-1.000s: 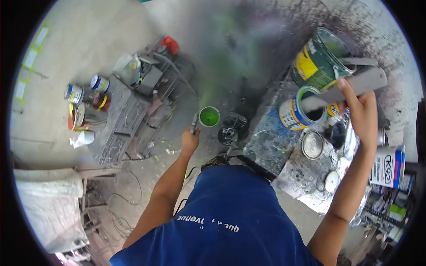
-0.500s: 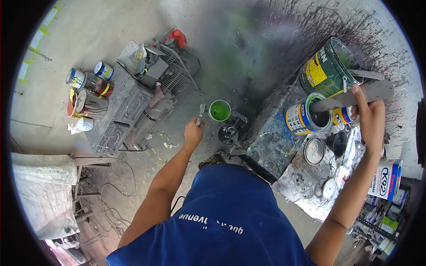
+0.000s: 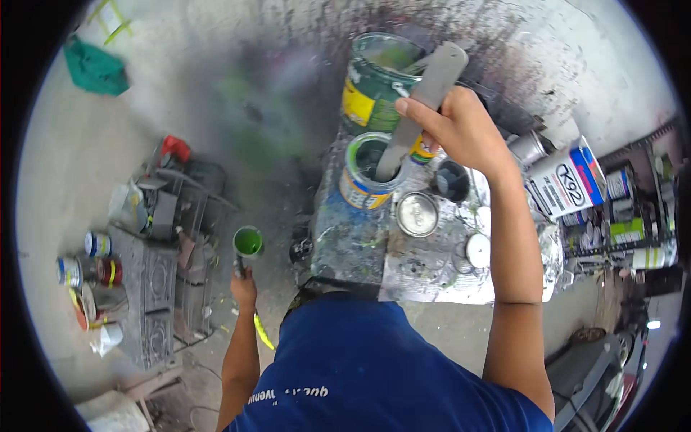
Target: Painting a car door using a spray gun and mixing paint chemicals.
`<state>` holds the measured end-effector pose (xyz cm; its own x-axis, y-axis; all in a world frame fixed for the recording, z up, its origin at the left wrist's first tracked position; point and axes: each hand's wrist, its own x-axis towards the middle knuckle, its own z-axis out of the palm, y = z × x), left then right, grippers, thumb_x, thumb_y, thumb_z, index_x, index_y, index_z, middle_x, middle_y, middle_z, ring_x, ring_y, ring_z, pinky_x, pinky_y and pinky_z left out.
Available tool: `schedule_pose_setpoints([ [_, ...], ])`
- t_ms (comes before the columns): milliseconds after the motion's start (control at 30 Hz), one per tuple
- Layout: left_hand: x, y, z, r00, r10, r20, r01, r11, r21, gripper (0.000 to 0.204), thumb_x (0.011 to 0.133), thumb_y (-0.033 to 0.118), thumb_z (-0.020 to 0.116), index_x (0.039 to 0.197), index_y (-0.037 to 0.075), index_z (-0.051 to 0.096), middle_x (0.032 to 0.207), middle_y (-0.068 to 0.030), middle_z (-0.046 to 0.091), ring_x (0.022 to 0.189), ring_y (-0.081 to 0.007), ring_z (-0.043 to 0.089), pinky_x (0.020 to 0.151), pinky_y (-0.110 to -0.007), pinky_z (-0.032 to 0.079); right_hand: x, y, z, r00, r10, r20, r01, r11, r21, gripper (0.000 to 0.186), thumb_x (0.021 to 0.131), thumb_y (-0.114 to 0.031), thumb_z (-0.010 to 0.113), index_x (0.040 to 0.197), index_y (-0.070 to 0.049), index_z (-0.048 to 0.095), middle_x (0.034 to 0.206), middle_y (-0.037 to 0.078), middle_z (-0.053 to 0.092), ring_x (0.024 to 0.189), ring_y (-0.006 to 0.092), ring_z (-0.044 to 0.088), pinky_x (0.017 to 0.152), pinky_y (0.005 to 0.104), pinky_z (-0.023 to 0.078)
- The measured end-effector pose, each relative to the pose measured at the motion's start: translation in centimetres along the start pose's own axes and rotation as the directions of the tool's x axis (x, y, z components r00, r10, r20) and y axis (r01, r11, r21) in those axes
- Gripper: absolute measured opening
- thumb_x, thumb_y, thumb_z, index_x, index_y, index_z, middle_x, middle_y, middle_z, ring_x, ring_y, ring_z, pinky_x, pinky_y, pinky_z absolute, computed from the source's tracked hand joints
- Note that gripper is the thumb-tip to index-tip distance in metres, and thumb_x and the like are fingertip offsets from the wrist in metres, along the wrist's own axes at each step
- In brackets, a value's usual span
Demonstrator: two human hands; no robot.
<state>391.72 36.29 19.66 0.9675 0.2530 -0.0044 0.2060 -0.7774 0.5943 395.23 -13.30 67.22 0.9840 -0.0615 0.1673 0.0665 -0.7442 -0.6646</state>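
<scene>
My right hand [image 3: 468, 129] is closed around a flat grey stirring paddle [image 3: 440, 75], held tilted. The paddle's lower end goes into the mouth of an open paint tin [image 3: 363, 189] with a green-smeared rim; its tip is hidden inside. Low on the left, my left hand [image 3: 244, 288] grips the grey handle of a cup of green paint [image 3: 247, 243], which is held upright over the floor. Whether that handle belongs to a larger tool I cannot tell. Just behind the tin stands a big dark green bucket [image 3: 360, 79] with a yellow label.
On the paint-stained bench [image 3: 345, 252] sit a round metal lid [image 3: 417, 214], a dark cup [image 3: 451, 180] and a white lid [image 3: 478, 250]. A rectangular can [image 3: 567, 183] and shelves stand right. At left, a grey rack [image 3: 155, 288] stands near several small tins [image 3: 70, 272].
The view has swung right, bringing the bench to the middle. The paddle has gone from nearly level to steeper, its end still in the tin. Both hands keep their hold.
</scene>
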Motion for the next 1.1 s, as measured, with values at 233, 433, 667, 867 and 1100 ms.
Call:
schedule_pose_setpoints([
  [233,-2.0,-7.7,1.2,0.979,-0.203,0.012,0.203,0.979,-0.010,0.044,0.096,0.036,0.065,0.114,-0.004,0.065,0.098,-0.0252,0.071,0.095,-0.0444,0.067,0.082,-0.049,0.050,0.2,0.3,1.0,0.992,-0.116,0.049,0.115,0.993,0.029,0.050,0.096,-0.040,0.068,0.068,0.002,0.067,0.052,0.005,0.058,0.048,0.0119,0.057,0.050,0.0310,0.046],
  [433,-3.3,-11.0,2.7,0.902,-0.399,0.165,0.416,0.906,-0.081,0.049,0.097,0.036,0.063,0.120,-0.007,0.062,0.108,-0.0274,0.070,0.103,-0.0420,0.067,0.085,-0.048,0.049,0.1,1.7,0.1,0.961,-0.244,-0.129,0.237,0.969,-0.070,0.045,0.096,-0.037,0.067,0.074,0.002,0.068,0.055,0.012,0.060,0.051,0.0240,0.063,0.053,0.0368,0.049],
  [667,-10.2,-19.2,0.5,0.842,-0.501,0.199,0.525,0.847,-0.088,0.034,0.100,0.033,0.058,0.113,0.001,0.060,0.070,-0.0112,0.058,0.054,-0.0250,0.057,0.051,-0.044,0.045,0.7,2.7,0.1,0.971,-0.219,-0.094,0.214,0.975,-0.065,0.042,0.096,-0.036,0.066,0.077,0.001,0.069,0.059,0.014,0.061,0.054,0.0274,0.062,0.058,0.0393,0.050],
  [867,-11.9,-13.8,-1.7,0.720,-0.663,0.203,0.694,0.694,-0.193,0.028,0.102,0.033,0.056,0.102,0.006,0.052,0.059,-0.0065,0.047,0.034,-0.0182,0.042,0.031,-0.036,0.032,0.4,1.8,-0.7,0.970,-0.206,0.125,0.204,0.978,0.030,0.043,0.097,-0.037,0.064,0.080,0.003,0.069,0.073,0.020,0.065,0.068,0.0356,0.066,0.065,0.0431,0.050],
  [1100,-11.2,-9.6,-3.3,0.717,-0.659,0.226,0.695,0.699,-0.167,0.040,0.100,0.042,0.058,0.095,0.002,0.055,0.060,-0.0069,0.049,0.037,-0.0200,0.046,0.032,-0.036,0.034,0.9,2.1,0.2,0.956,-0.287,0.053,0.287,0.958,0.017,0.047,0.095,-0.041,0.066,0.080,0.003,0.070,0.067,0.021,0.064,0.067,0.0395,0.065,0.064,0.0446,0.051],
])
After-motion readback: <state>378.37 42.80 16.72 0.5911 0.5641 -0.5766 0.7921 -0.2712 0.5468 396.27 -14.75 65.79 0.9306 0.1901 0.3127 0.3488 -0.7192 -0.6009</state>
